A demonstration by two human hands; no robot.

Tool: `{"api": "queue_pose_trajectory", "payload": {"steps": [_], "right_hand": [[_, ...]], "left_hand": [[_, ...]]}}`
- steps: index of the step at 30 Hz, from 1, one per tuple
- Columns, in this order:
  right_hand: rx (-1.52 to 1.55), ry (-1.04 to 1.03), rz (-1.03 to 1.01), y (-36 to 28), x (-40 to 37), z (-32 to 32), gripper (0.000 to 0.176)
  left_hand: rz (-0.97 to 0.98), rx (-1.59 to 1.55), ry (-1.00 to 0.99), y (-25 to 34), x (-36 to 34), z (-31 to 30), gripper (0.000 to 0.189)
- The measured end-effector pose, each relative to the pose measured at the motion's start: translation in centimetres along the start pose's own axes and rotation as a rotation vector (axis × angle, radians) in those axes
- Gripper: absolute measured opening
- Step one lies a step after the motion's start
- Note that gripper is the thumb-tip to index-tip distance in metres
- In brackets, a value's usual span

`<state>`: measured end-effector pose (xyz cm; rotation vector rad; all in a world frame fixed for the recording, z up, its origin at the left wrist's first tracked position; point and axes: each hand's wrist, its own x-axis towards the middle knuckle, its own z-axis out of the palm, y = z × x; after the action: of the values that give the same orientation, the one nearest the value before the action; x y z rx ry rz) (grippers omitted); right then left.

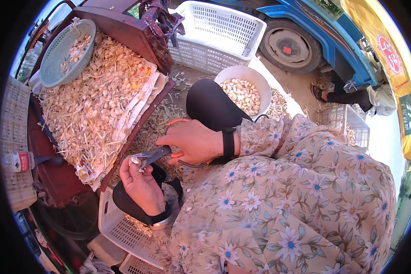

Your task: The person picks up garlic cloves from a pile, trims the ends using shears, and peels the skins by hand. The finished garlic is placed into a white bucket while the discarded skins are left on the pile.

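Note:
My right hand (196, 142) is closed round orange-handled scissors (156, 155), whose dark blades point at my other hand. In the fingertips of my left hand (144, 186) is a small whitish garlic bulb (134, 160), right at the blade tips. Part of the garlic is covered by my fingers and the blades. Just beyond my hands, a heap of garlic (96, 105) with dry stalks and skins lies on a reddish-brown table with a pale sack under it.
A green basket (55, 68) rests on the heap. A white bucket (266, 93) of garlic stands by my knee. White crates (205, 52) stand behind, and another crate (107, 214) is below my left arm. A blue vehicle's wheel (290, 45) and a person's leg (347, 98) are farther off.

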<state>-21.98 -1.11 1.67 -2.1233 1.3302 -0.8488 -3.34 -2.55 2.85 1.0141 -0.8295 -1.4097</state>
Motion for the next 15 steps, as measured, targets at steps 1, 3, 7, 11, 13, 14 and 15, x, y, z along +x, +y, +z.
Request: {"api": "queue_pose_trajectory", "payload": {"steps": [1, 3, 7, 11, 13, 14, 15], "right_hand": [[-0.015, 0.019, -0.003, 0.1, -0.1, 0.3, 0.043], [-0.044, 0.055, -0.009, 0.4, -0.2, 0.7, 0.043], [0.008, 0.023, 0.038, 0.3, -0.2, 1.0, 0.038], [-0.008, 0.008, 0.035, 0.7, -0.6, 1.6, 0.036], [-0.020, 0.012, 0.026, 0.9, -0.9, 1.7, 0.036], [-0.016, 0.032, 0.017, 0.9, -1.0, 1.7, 0.033], [-0.011, 0.052, 0.008, 1.0, -1.1, 1.8, 0.031]], "left_hand": [[-0.004, -0.001, 0.028, -0.1, 0.1, 0.1, 0.017], [0.008, 0.043, -0.020, -0.6, 0.1, -0.3, 0.019], [0.042, 0.108, -0.072, -0.9, -0.4, -0.1, 0.020], [0.013, 0.149, -0.053, -1.0, -0.4, -0.5, 0.018], [-0.038, 0.176, -0.011, -1.0, -0.7, -0.1, 0.016], [-0.057, 0.172, -0.009, -0.8, -0.9, 0.0, 0.016], [-0.074, 0.168, -0.006, -0.6, -1.0, 0.2, 0.015]]}}
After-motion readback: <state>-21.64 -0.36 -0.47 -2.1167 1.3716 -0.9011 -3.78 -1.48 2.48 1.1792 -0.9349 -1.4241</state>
